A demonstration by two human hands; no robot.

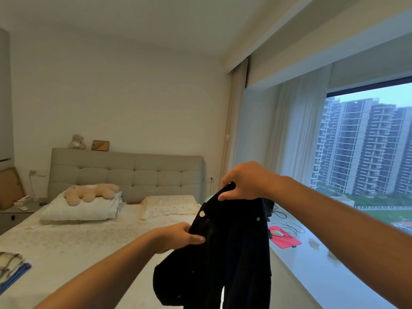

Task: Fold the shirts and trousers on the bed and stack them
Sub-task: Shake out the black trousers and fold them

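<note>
Black trousers (231, 253) with a pale waist button hang in the air over the right edge of the bed (93, 244). My right hand (245, 181) pinches the waistband at the top. Lower and to the left, my left hand (180, 236) grips the other side of the waistband. The legs hang down out of the bottom of the frame. A small stack of folded clothes (11, 268), checked on top and blue beneath, lies at the left edge of the bed.
Pillows (78, 208) and a plush bear (89, 192) lie at the head of the bed by the padded headboard (133, 172). A white window ledge (323, 270) on the right carries a pink mat (287, 240), cables and small items. A nightstand (15, 212) stands far left.
</note>
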